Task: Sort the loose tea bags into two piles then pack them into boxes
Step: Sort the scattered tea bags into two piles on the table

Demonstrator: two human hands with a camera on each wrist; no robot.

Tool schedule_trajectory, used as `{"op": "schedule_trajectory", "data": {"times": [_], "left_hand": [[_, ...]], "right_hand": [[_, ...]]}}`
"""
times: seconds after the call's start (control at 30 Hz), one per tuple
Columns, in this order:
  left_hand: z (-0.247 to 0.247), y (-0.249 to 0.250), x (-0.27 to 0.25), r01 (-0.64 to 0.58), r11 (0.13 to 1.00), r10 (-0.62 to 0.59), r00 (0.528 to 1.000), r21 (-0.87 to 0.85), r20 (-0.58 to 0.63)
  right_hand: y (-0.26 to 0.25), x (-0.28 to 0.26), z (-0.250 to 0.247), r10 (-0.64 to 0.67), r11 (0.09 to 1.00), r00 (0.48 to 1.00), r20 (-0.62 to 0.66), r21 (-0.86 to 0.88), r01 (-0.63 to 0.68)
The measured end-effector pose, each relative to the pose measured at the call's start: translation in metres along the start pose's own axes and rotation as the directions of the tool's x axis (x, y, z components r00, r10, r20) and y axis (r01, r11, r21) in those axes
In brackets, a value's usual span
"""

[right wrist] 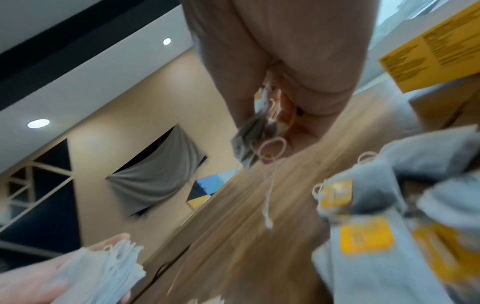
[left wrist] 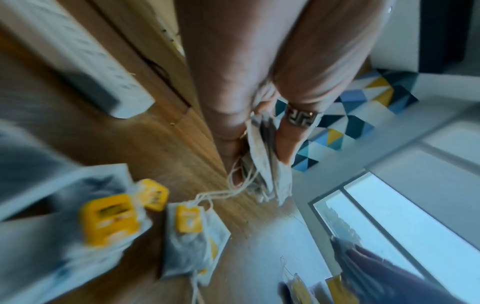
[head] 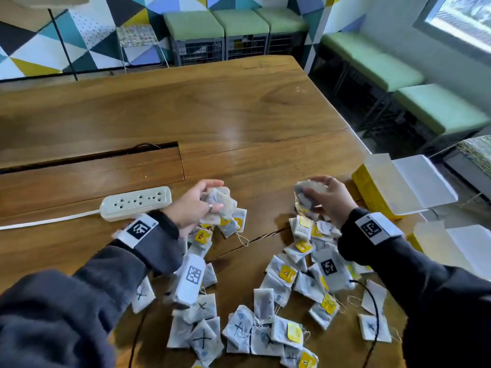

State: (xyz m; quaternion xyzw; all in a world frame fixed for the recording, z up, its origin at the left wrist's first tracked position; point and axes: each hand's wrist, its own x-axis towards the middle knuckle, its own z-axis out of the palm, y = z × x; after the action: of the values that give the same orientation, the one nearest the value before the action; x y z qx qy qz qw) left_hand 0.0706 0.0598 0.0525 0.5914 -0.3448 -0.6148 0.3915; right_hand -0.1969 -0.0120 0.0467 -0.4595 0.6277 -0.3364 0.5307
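tea bags (head: 221, 201) in both hands (head: 190, 205)

Office lounge: bench seating (head: 403, 73), meeting table (head: 202, 107)

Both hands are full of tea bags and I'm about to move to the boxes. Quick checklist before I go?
1. Left hand grip on its bundle of tea bags: ok.
2. Right hand grip on its stack of tea bags: ok.
3. Near yellow box open: ok.
4. Second box open: ok.
5. Table sorted: not ok, loose tea bags remain.
6. Each bundle one kind: cannot tell.
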Motion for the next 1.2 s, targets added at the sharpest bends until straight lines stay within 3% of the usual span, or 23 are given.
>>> {"op": "schedule_trajectory", "data": {"times": [0.07, 0.17, 0.33, 0.4, 0.47, 0.5, 0.57, 0.6, 0.63, 0.7, 0.77, 0.83, 0.93, 1.0, 1.1, 1.2], "left_hand": [[0.018, 0.012, 0.033, -0.034, 0.998, 0.035, 0.999, 0.044, -0.024], [0.038, 0.015, 0.080, -0.025, 0.999, 0.024, 0.997, -0.022, -0.078], [0.051, 0.001, 0.131, 0.008, 0.999, -0.015, 0.988, -0.045, -0.151], [0.052, -0.003, 0.142, 0.006, 1.000, -0.004, 0.992, 0.020, -0.128], [0.050, -0.004, 0.150, -0.013, 0.970, 0.046, 0.990, 0.243, -0.130], [0.048, -0.003, 0.153, -0.013, 0.902, 0.089, 0.984, 0.432, -0.156], [0.049, 0.002, 0.154, 0.066, 0.638, 0.196, 0.950, 0.768, -0.244], [0.055, 0.007, 0.148, 0.088, 0.514, 0.273, 0.926, 0.853, -0.260], [0.065, 0.011, 0.142, 0.062, 0.430, 0.356, 0.905, 0.901, -0.233], [0.091, 0.014, 0.130, -0.104, 0.345, 0.465, 0.882, 0.933, -0.074], [0.123, 0.007, 0.123, -0.299, 0.348, 0.381, 0.911, 0.888, 0.158], [0.153, -0.003, 0.122, -0.360, 0.379, 0.152, 0.933, 0.853, 0.326], [0.179, -0.016, 0.126, -0.338, 0.320, -0.050, 0.927, 0.885, 0.372], [0.182, -0.021, 0.126, -0.317, 0.317, -0.072, 0.932, 0.894, 0.356], [0.175, -0.020, 0.117, -0.267, 0.450, -0.038, 0.947, 0.852, 0.318], [0.161, -0.018, 0.106, -0.265, 0.506, 0.043, 0.958, 0.821, 0.282]], "right_hand": [[-0.005, 0.032, -0.013, 0.034, 0.998, 0.999, -0.037, 0.052, -0.032], [-0.002, 0.070, -0.024, 0.144, 0.983, 0.988, -0.054, 0.126, -0.136], [0.017, 0.103, -0.031, 0.213, 0.966, 0.972, -0.103, 0.172, -0.194], [0.023, 0.113, -0.033, 0.206, 0.972, 0.971, -0.123, 0.141, -0.188], [0.026, 0.122, -0.038, 0.152, 0.988, 0.978, -0.146, -0.015, -0.155], [0.026, 0.124, -0.041, 0.101, 0.979, 0.983, -0.155, -0.160, -0.126], [0.026, 0.124, -0.049, 0.019, 0.922, 0.987, -0.157, -0.379, -0.078], [0.027, 0.120, -0.053, 0.007, 0.898, 0.988, -0.157, -0.433, -0.075], [0.031, 0.115, -0.056, -0.007, 0.872, 0.988, -0.153, -0.485, -0.069], [0.044, 0.106, -0.060, -0.013, 0.811, 0.998, -0.062, -0.584, -0.026], [0.056, 0.093, -0.063, 0.044, 0.742, 0.994, 0.100, -0.669, 0.035], [0.057, 0.079, -0.065, 0.067, 0.717, 0.983, 0.169, -0.694, 0.071], [0.055, 0.065, -0.066, 0.082, 0.655, 0.975, 0.205, -0.748, 0.102], [0.057, 0.056, -0.065, 0.100, 0.644, 0.973, 0.210, -0.759, 0.098], [0.064, 0.044, -0.068, 0.104, 0.677, 0.975, 0.198, -0.732, 0.077], [0.069, 0.035, -0.073, 0.077, 0.719, 0.982, 0.174, -0.691, 0.066]]}}
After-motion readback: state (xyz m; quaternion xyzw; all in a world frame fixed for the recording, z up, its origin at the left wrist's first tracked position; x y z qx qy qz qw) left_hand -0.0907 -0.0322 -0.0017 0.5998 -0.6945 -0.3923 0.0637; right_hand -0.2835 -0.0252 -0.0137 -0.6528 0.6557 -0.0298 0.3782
